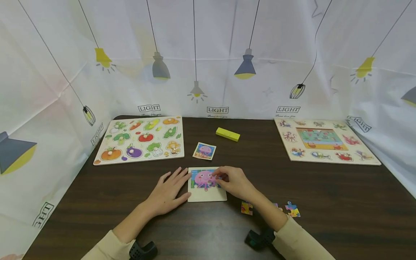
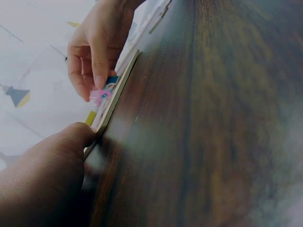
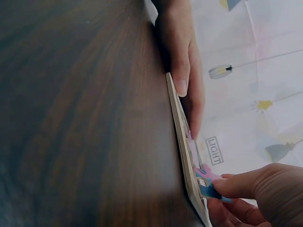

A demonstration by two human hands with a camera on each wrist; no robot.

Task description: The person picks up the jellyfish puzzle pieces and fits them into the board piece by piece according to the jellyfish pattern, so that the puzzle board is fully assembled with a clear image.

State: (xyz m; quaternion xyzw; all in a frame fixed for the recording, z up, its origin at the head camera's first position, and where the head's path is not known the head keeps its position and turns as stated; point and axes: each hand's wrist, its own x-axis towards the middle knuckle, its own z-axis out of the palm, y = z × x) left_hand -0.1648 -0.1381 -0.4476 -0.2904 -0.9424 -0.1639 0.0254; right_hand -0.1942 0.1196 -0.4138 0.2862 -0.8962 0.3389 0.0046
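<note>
A small wooden puzzle board [image 1: 208, 196] lies in front of me, with a pink octopus picture [image 1: 204, 177] partly assembled in its upper half. My left hand [image 1: 169, 195] is spread flat by the board's left edge, its fingertips and thumb touching it. At the picture's right side, my right hand [image 1: 237, 182] pinches a pink and blue jigsaw piece [image 3: 209, 189] between thumb and fingers. In the right wrist view that piece is tilted against the board's surface. Loose jigsaw pieces [image 1: 293, 209] lie near my right forearm, which partly covers some of them.
Behind the board lie a small octopus picture card [image 1: 204, 151] and a yellow block [image 1: 228, 134]. A vegetable puzzle board [image 1: 156, 154] rests at the back left, a sea-animal puzzle board [image 1: 312, 156] at the back right. A printed curtain [image 1: 208, 43] borders the dark table [image 1: 195, 234].
</note>
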